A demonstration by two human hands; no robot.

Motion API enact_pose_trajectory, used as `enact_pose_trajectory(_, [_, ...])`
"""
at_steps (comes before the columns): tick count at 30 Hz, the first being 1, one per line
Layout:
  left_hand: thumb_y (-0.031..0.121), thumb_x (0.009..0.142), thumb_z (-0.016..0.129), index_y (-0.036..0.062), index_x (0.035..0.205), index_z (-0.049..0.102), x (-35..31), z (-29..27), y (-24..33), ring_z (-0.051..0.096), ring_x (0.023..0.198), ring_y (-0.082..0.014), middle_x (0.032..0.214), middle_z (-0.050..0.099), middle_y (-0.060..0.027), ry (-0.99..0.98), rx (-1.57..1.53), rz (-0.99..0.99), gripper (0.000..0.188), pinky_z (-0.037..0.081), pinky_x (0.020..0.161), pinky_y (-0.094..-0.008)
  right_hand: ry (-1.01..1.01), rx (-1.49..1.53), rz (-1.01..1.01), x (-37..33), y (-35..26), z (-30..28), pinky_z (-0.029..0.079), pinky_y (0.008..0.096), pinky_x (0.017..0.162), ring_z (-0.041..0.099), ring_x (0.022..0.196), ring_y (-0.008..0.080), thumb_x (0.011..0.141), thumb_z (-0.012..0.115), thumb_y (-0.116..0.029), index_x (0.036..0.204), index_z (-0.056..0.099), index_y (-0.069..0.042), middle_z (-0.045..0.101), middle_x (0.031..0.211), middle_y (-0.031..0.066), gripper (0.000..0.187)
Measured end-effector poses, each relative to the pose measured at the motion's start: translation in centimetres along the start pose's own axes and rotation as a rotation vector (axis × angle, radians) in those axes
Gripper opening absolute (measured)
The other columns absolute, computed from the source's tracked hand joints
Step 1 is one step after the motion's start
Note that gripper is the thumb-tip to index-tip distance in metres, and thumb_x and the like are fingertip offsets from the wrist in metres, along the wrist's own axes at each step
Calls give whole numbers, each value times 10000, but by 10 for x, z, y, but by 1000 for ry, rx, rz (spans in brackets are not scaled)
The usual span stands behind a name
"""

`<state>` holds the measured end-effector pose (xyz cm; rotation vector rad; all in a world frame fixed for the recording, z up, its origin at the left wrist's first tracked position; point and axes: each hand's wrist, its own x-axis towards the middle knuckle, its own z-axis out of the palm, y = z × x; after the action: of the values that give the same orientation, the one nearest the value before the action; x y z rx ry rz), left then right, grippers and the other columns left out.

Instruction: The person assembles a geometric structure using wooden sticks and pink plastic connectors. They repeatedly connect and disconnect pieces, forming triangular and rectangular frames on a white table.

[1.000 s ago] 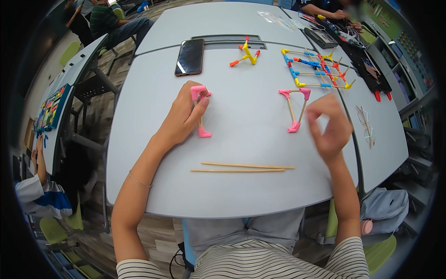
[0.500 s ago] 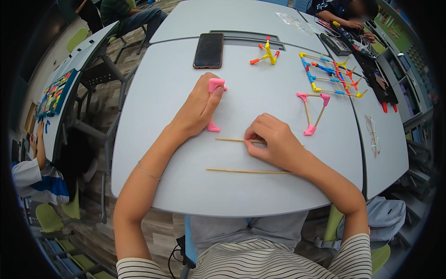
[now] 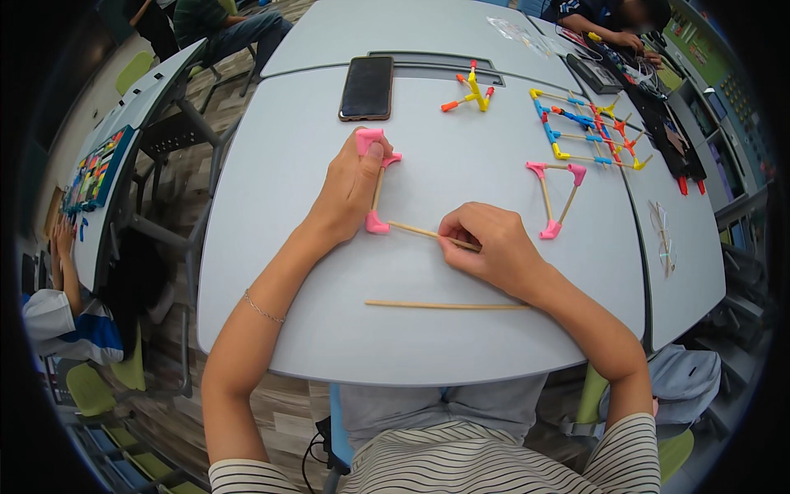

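Observation:
My left hand (image 3: pixel 352 189) is closed around a frame of wooden sticks and pink corner connectors, its thumb on the upper connector (image 3: pixel 370 142). Part of this frame is hidden by the fingers. Between thumb and fingers, my right hand (image 3: pixel 492 247) pinches a thin wooden stick (image 3: pixel 415 230). The stick's left end meets the lower pink connector (image 3: pixel 377 223); I cannot tell whether it is inside the socket. Closer to me, a loose wooden stick (image 3: pixel 444 305) lies crosswise on the white table (image 3: pixel 329 329).
Right of my hands rests another stick frame with pink connectors (image 3: pixel 578 174). Farther back are a phone (image 3: pixel 367 88), a small yellow-and-red connector piece (image 3: pixel 476 97) and a multicoloured stick structure (image 3: pixel 588 132). Eyeglasses (image 3: pixel 662 239) lie at the right. A co-worker's hands (image 3: pixel 629 41) are at the far right.
The stick in my right hand has tilted, and its left end has moved up to the lower pink connector. My left hand has shifted slightly left, turning the frame so more of it shows.

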<state>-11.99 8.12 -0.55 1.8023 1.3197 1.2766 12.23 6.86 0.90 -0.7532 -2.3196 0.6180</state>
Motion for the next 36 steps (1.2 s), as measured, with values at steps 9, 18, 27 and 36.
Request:
enact_pose_trajectory(9, [407,1098,269,-26,1054,554,2,1,-9,575,1073,-211,1087,579,-120,1,-110,-9,521,403,1107,-418,17,42,51,-4,-2,-3,559,310,647,676,697,210,792,731,-20,845,637,-5,668,794,106,109])
enact_pose_trajectory(18, [426,1094,285,-22,1068,558,1,4,-2,587,1131,-233,1116,585,-139,2,-42,-19,525,419,1088,-407,-3,61,-21,-6,-1,-3,553,330,653,667,703,231,807,718,-12,879,640,-3,656,809,111,106])
enact_pose_trajectory(27, [483,1045,451,55,1153,536,-11,34,24,479,1223,-173,1148,540,-60,30,-445,-212,450,355,1102,-344,71,7,-179,-2,-5,16,534,346,598,629,674,251,827,734,-41,885,651,9,609,820,98,113])
enact_pose_trajectory(36, [468,1024,527,83,1050,510,-13,36,27,473,925,-116,963,499,-20,187,-336,-180,386,396,856,-285,83,78,-98,5,-15,26,503,368,550,613,606,281,820,721,-18,848,672,23,604,758,115,69])
